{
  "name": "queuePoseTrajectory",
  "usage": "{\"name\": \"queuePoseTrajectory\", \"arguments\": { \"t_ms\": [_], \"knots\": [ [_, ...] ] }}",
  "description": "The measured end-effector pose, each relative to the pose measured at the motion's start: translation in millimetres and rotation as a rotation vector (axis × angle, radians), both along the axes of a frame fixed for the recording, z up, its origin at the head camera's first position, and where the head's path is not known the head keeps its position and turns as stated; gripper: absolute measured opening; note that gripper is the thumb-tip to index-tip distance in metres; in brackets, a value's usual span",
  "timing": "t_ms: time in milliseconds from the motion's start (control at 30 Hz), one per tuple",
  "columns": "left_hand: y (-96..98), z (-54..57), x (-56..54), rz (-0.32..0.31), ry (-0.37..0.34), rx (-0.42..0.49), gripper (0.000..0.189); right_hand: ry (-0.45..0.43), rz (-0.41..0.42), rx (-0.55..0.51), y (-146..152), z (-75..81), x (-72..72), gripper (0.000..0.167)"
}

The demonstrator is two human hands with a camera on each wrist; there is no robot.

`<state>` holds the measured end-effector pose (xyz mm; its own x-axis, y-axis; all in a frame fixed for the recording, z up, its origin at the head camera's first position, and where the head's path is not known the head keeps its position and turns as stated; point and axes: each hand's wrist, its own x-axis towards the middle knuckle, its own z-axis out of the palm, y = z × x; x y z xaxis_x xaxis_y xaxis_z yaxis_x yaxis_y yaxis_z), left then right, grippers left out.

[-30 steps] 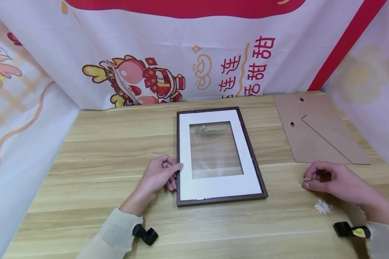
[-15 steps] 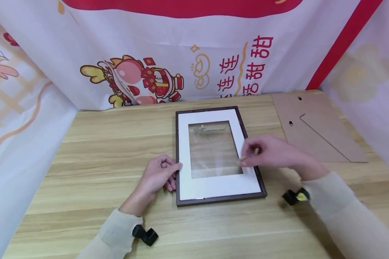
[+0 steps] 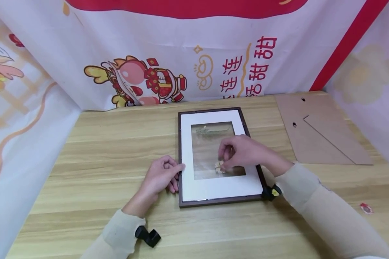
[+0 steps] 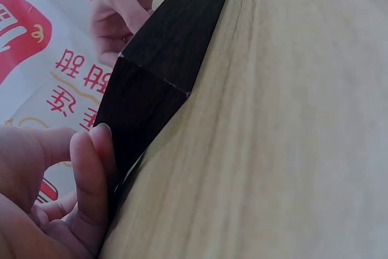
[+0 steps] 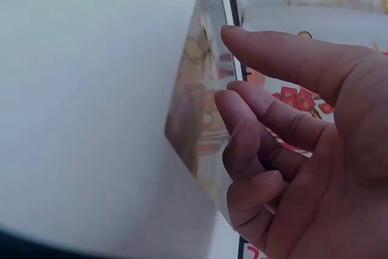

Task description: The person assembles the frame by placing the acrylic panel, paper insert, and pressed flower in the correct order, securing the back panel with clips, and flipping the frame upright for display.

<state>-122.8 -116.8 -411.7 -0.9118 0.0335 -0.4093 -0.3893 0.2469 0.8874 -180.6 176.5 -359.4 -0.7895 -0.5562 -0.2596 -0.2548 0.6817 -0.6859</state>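
“连连” [image 3: 232,65]; “甜甜” [image 3: 263,53] on white cloth [image 3: 175,37]

The head view is evenly bright, while reflections cover the glass [image 5: 209,131] in the dimmer right wrist view.

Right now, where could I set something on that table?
Bare table lies between the left curtain and left hand, and between both sleeves in front of the frame. Over the frame it's crowded: right hand, flower, sprig.
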Motion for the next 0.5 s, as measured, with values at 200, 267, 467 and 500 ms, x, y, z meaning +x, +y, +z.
{"name": "queuePoseTrajectory", "arguments": {
  "t_ms": [200,267,467,500],
  "knots": [
    [-0.4,0.2,0.3,0.001,0.001,-0.009,0.022,0.042,-0.062,-0.026,32,3.9,7.7,0.018],
    [-0.8,0.6,0.4,0.004,0.002,-0.010,0.022,0.071,-0.084,-0.058,47,2.5,12.0,0.015],
    [-0.2,0.3,0.1,0.008,0.003,-0.004,0.021,0.073,-0.191,-0.169,103,-12.1,34.0,0.016],
    [0.0,0.4,0.0,0.008,0.003,-0.004,0.021,0.067,-0.212,-0.175,112,-15.1,38.3,0.016]
  ]
}}
